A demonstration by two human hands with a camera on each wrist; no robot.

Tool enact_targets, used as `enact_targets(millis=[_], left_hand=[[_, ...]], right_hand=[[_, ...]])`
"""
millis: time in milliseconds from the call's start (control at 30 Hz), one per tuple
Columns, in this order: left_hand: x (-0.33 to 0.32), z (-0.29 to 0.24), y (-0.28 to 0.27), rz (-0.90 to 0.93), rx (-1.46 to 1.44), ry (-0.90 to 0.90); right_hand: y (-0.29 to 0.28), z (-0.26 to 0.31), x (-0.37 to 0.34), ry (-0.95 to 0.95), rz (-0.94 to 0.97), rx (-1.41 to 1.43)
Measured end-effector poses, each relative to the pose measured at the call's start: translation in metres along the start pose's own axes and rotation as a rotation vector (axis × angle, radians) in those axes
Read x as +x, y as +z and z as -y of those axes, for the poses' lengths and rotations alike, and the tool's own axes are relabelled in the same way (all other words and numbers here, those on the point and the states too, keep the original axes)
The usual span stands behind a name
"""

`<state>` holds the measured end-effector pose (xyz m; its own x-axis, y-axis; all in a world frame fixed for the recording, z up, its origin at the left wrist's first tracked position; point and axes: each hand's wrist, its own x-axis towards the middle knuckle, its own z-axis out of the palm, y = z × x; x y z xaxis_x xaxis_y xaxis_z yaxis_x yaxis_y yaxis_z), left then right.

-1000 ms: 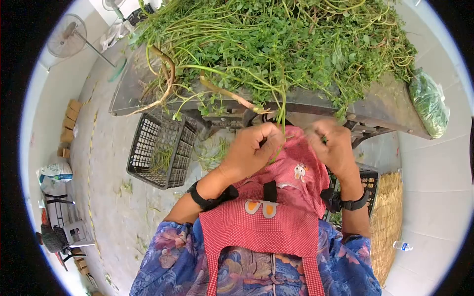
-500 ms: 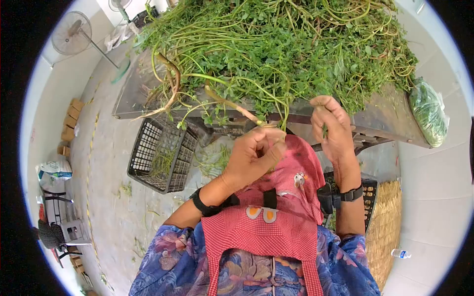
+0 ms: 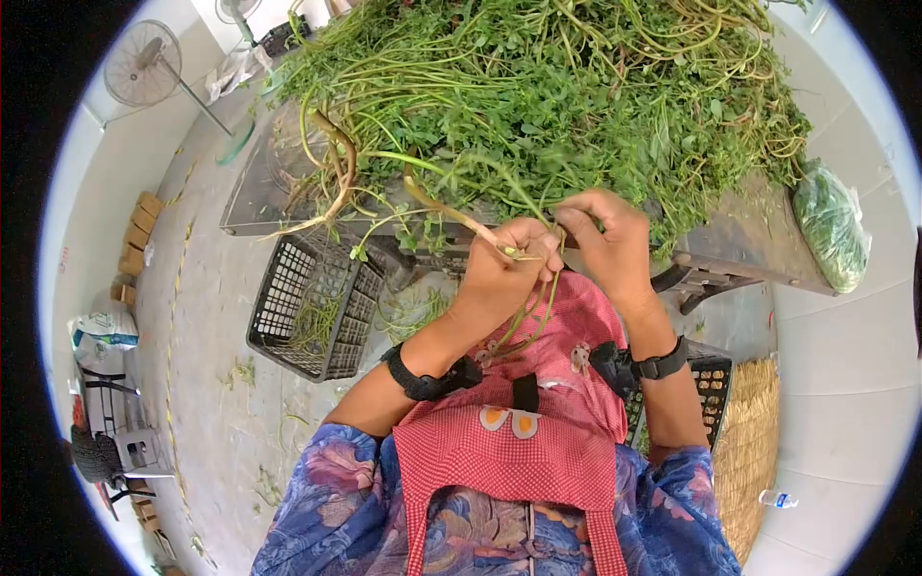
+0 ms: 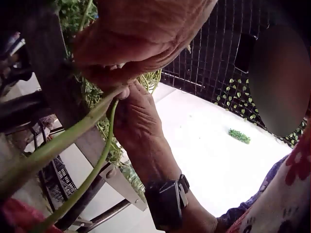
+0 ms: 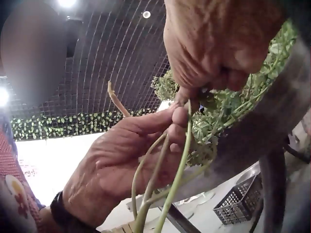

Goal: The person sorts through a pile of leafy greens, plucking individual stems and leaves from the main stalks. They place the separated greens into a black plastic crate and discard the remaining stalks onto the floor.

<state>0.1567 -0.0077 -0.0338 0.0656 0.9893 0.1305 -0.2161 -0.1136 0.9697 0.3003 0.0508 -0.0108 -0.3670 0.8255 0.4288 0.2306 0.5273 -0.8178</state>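
Green stems [image 5: 177, 187], just off the near edge of the surface [image 3: 744, 216]: left hand [image 3: 499, 283] pinches them; right hand [image 3: 615, 245], apart a moment ago, now adds its pinching grip, so both work together.

Left forearm [image 3: 440, 344] runs up toward between 1 and 2 o'clock, right forearm [image 3: 651, 324] toward between 11 and 12, so they angle inward. Left hand [image 3: 504, 274] has fingers curled, pinching with the thumb. Right hand [image 3: 612, 242] sits between 2 and 3 o'clock from the left one, also pinching, fingers bent and aimed toward 10 o'clock. In the right wrist view, it lies at 1 o'clock of the other, knuckles bent; fingertips very near each other, contact unclear.
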Motion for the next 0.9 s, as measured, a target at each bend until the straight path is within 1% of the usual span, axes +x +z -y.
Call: enact_targets(millis=[67, 100, 167, 200, 267, 300, 333, 400, 433, 467, 533, 567, 600, 667, 700, 733, 800, 833, 867, 900], left_hand=[[-0.001, -0.008, 0.002, 0.011, 0.045, -0.001], [-0.003, -0.013, 0.004, -0.010, 0.055, 0.013], [-0.007, -0.013, 0.004, -0.030, 0.067, 0.021], [-0.008, -0.009, 0.000, 0.003, 0.082, 0.046], [-0.011, -0.008, -0.005, 0.045, 0.103, 0.064], [-0.013, -0.010, -0.006, 0.057, 0.091, 0.057], [-0.013, -0.011, -0.006, 0.069, 0.077, 0.053], [-0.013, -0.012, -0.006, 0.074, 0.049, 0.063], [-0.013, -0.013, -0.006, 0.077, 0.025, 0.073], [-0.014, -0.017, -0.007, 0.078, 0.030, 0.066], [-0.014, -0.026, -0.007, 0.053, 0.095, 0.009], [-0.013, -0.025, -0.007, 0.026, 0.071, 0.005], [-0.014, -0.025, -0.008, 0.030, 0.071, -0.013], [-0.013, -0.028, -0.011, 0.057, -0.166, -0.075], [-0.012, -0.027, -0.013, 0.062, -0.142, -0.070], [-0.012, -0.024, -0.013, 0.060, -0.141, -0.072], [-0.011, -0.018, -0.010, 0.030, -0.137, -0.040], [-0.012, -0.017, -0.010, 0.028, -0.137, -0.042], [-0.012, -0.016, -0.009, 0.044, -0.161, -0.033], [-0.011, -0.016, -0.008, 0.060, -0.185, -0.022]], right_hand=[[0.001, -0.003, -0.002, -0.170, -0.243, -0.046], [-0.006, -0.005, -0.003, -0.163, -0.245, -0.048], [-0.029, -0.010, 0.000, 0.250, -0.428, 0.795], [-0.038, -0.010, 0.000, 0.250, -0.432, 0.798], [-0.049, -0.008, -0.004, 0.249, -0.325, 1.232], [-0.049, -0.004, -0.009, 0.298, -0.310, 1.286], [-0.048, -0.001, -0.014, 0.299, -0.317, 1.284], [-0.045, 0.003, -0.022, 0.414, -0.254, 1.371], [-0.042, 0.001, -0.025, 0.428, -0.299, 1.355], [-0.040, 0.000, -0.028, 0.431, -0.304, 1.362], [-0.037, -0.002, -0.034, 0.437, -0.247, 1.176], [-0.037, -0.001, -0.037, 0.487, -0.232, 1.114], [-0.036, -0.004, -0.044, 0.501, -0.243, 1.119], [-0.034, -0.013, -0.052, 0.514, -0.085, 0.981], [-0.029, -0.014, -0.059, 0.511, -0.045, 0.973], [-0.027, -0.016, -0.064, 0.512, -0.045, 0.975], [-0.022, -0.022, -0.073, 0.582, 0.067, 1.100], [-0.017, -0.028, -0.076, 0.635, 0.087, 1.160], [-0.012, -0.030, -0.077, 0.635, 0.088, 1.161], [-0.004, -0.030, -0.077, 0.701, 0.105, 1.288]])
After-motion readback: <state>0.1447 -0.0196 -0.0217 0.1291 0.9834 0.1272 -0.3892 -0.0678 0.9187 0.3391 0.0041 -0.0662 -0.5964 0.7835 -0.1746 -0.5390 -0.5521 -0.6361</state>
